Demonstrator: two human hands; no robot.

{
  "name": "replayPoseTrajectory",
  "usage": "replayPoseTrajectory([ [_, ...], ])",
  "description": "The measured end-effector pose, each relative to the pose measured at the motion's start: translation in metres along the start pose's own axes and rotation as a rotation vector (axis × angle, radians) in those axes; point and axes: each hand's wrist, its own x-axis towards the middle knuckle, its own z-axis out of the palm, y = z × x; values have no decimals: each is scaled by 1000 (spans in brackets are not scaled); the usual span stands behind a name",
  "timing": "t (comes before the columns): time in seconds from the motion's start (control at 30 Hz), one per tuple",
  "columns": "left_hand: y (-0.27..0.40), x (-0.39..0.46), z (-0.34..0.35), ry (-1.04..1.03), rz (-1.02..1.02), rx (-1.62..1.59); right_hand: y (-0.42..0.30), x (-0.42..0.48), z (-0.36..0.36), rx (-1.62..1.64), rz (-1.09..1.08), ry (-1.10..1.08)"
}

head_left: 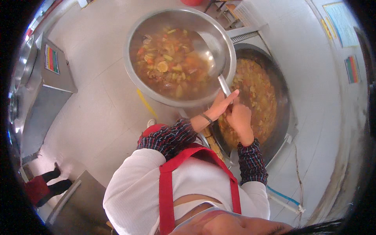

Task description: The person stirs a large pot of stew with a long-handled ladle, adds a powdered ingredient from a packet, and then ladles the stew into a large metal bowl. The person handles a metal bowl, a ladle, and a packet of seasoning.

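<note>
A large ladle has its metal bowl [210,54] tilted over the right side of a wide stainless steel basin [133,79]. Its handle [224,84] slants down toward me, across the basin's rim. My left hand [218,107] grips the handle near the rim, thumb stretched along it. Just behind, my right hand [240,117] is closed in a fist around the lower handle, whose end is hidden. Chunky stew [164,66] with corn rounds and carrot pieces fills much of the basin. Under my right hand sits a big dark wok [283,97] holding more stew [261,88].
A metal counter [48,97] with a striped sign [52,58] stands left. A person's legs [57,185] show lower left, near a metal surface [85,194]. A white plastic crate [249,14] and red container [191,2] lie beyond the basin. A blue hose [283,195] runs lower right.
</note>
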Motion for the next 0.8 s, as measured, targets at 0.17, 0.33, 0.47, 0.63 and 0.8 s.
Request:
replayPoseTrajectory([
  [0.17, -21, 16, 39, -19, 52, 63, 42, -20, 15, 213, 139, 223],
  [0.33, -90, 23, 80, -382, -118, 453, 100, -84, 63, 802, 462, 347],
  [0.47, -144, 8, 113, -870, -21, 511, 170, -141, 96, 721, 795, 368],
  [0.63, -190, -27, 144, -1025, -291, 698, 280, -228, 133, 134, 1222, 176],
  [0.8, -252, -32, 192, -965, -266, 817, 398, -299, 136, -155, 1238, 95],
])
